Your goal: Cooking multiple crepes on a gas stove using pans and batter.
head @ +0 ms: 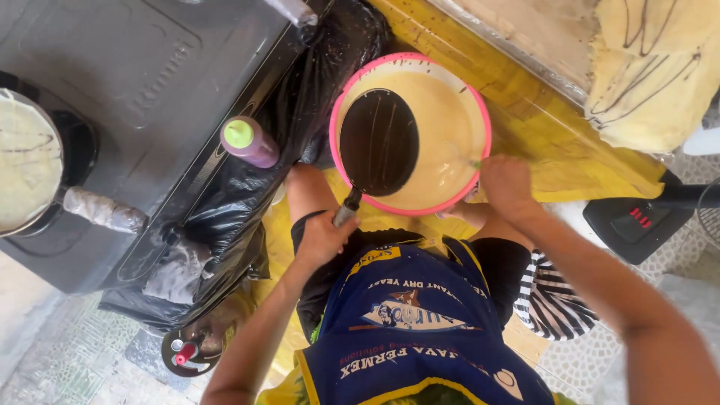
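While the left hand (321,238) has its grip wrapped around the handle of a small dark round frying pan (379,141), the pan hangs flat over a pink-rimmed round plastic bowl of pale yellow batter (450,142). The right hand (506,182) rests at the bowl's near right edge, its grip pinched on a thin green-tipped utensil (474,163) dipped in the batter. Left of the bowl stands a purple squeeze bottle with a green cap (250,141) on black plastic sheeting (225,217). Further left, another pan of batter (26,161) sits on a dark stove (150,82).
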